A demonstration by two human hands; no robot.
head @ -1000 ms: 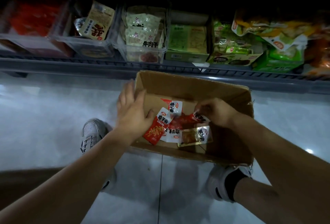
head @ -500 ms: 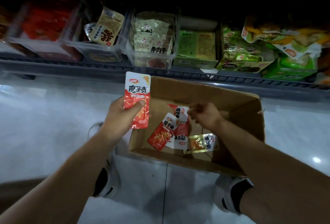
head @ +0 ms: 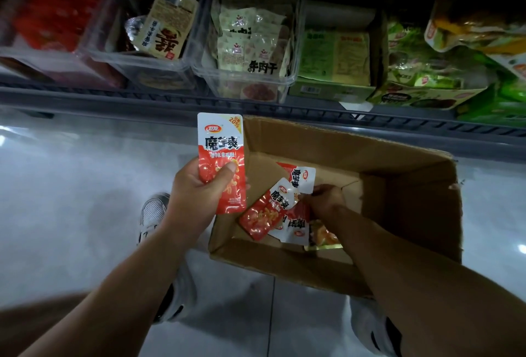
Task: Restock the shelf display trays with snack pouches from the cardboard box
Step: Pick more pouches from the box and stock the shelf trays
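Note:
My left hand point(head: 196, 194) holds a red and white snack pouch point(head: 220, 152) upright, just left of the open cardboard box point(head: 412, 214) on the floor. My right hand point(head: 324, 200) is down inside the box, its fingertips pinched on the white top edge of a red pouch point(head: 264, 217) lying there. Another red pouch point(head: 301, 177) and a yellow-orange one point(head: 324, 238) lie beside it. Above the box, the shelf carries a clear tray of red packs point(head: 42, 23), a clear tray with a beige pouch point(head: 159, 32) and a clear tray of pale pouches point(head: 250, 43).
A green carton point(head: 333, 58) and green and yellow packs point(head: 427, 72) fill the shelf to the right. A grey shelf rail point(head: 256, 112) runs just behind the box. My shoes point(head: 152, 214) stand on the white tiled floor on either side of the box.
My left hand lifted a red pouch out of the box and holds it up to the left. My right hand dropped back onto the pouches in the box.

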